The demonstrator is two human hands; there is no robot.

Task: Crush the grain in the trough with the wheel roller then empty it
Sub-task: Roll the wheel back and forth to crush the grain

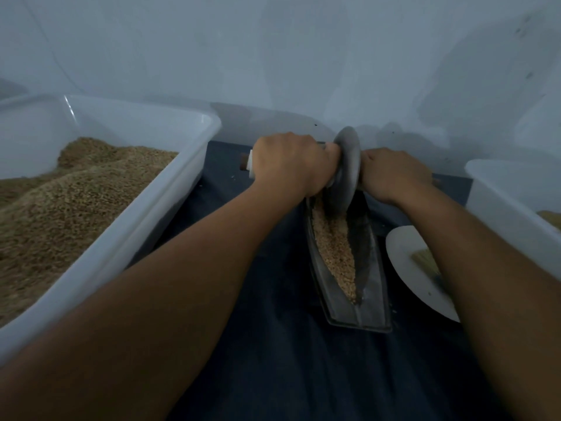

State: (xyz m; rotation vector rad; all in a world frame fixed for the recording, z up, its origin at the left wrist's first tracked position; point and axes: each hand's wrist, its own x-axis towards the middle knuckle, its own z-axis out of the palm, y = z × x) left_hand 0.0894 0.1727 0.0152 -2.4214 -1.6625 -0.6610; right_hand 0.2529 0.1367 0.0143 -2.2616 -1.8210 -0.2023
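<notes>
The trough (349,262), a long dark boat-shaped dish, lies lengthwise on the dark blue cloth (273,360) that covers the bench, its near end pointing back toward the person. A tan strip of grain (334,247) runs along its hollow. The wheel roller (346,168), a grey disc standing on edge, sits in the far end of the trough, its lower rim down in the grain. The left hand (291,165) is curled tight around the handle on the left of the disc, and a pale stub of that handle with a dark tip pokes out past the knuckles. The right hand (391,174) grips the handle on the other side, fingers wrapped under it. Both forearms reach forward from the bottom corners.

Just left of the cloth stands a big white tub (170,208) heaped with brown grain. On the right is a second white tub (513,202), and near it a white plate (406,268) with a small brush (425,259) lying on it, partly hidden by the right arm.
</notes>
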